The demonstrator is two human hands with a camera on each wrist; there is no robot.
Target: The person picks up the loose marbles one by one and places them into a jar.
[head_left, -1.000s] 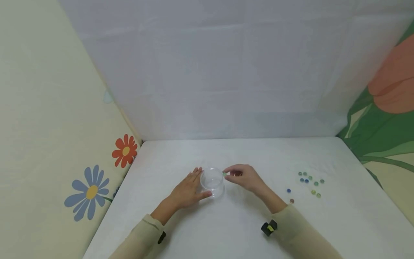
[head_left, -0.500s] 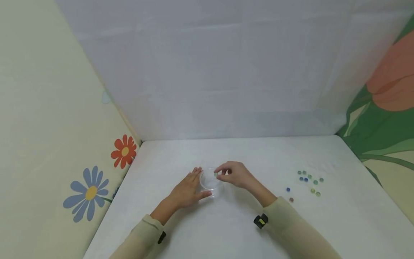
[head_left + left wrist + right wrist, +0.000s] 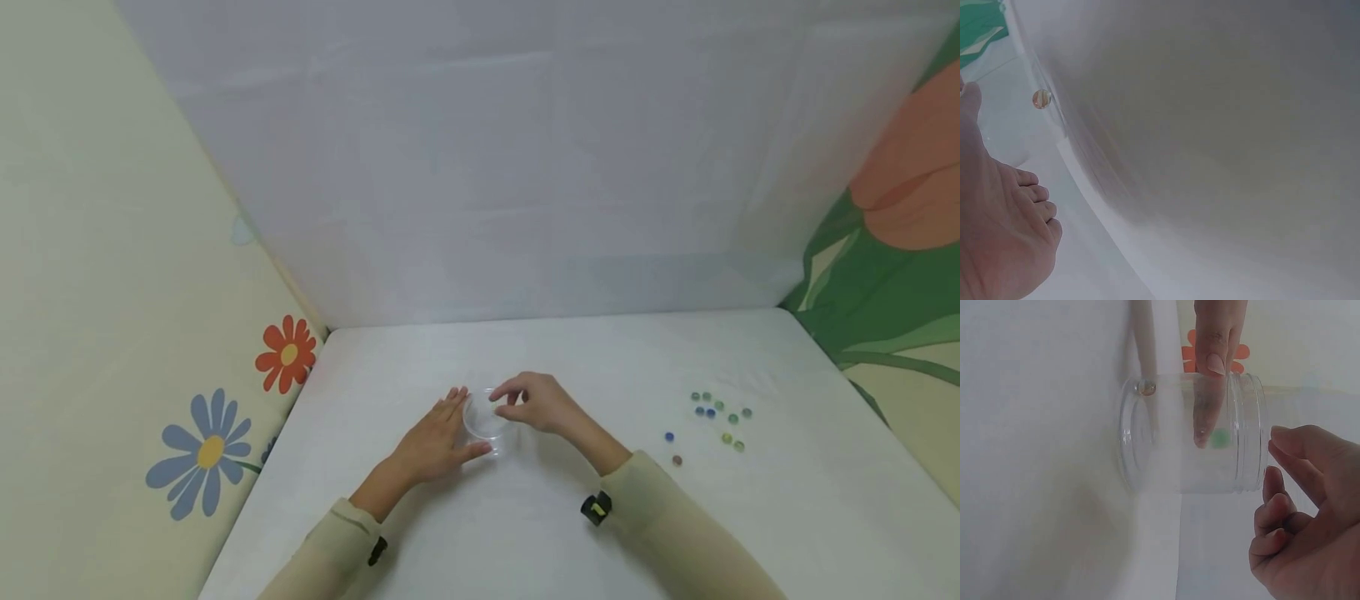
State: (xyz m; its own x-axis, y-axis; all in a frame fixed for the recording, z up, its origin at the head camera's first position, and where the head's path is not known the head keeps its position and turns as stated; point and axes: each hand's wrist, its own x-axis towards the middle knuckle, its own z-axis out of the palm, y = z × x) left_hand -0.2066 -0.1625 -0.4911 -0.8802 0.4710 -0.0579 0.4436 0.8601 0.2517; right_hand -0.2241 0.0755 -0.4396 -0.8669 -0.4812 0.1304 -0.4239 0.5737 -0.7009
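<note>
A clear plastic jar (image 3: pixel 482 419) stands upright on the white table in the head view. My left hand (image 3: pixel 433 442) holds its left side, fingers along the far wall and thumb across the front. Over the jar's mouth is my right hand (image 3: pixel 542 403), thumb and index finger apart. Just below its fingertips, in the right wrist view, a blurred green marble (image 3: pixel 1219 438) hangs in mid-air inside the jar (image 3: pixel 1172 469). A brownish marble (image 3: pixel 1147 387) lies at the jar's bottom; the left wrist view shows a similar marble (image 3: pixel 1041 99) through the plastic.
Several green, yellow-green and blue marbles (image 3: pixel 733 418) lie scattered on the right of the table. A blue marble (image 3: pixel 669 437) and a reddish-brown marble (image 3: pixel 677 460) sit closer to my right forearm. White cloth (image 3: pixel 555 167) rises behind the table, with flower-printed fabric (image 3: pixel 212 452) at the sides.
My right hand has moved left from beside the jar to over its mouth and let go of the green marble, which is now inside. My left hand has stayed on the jar.
</note>
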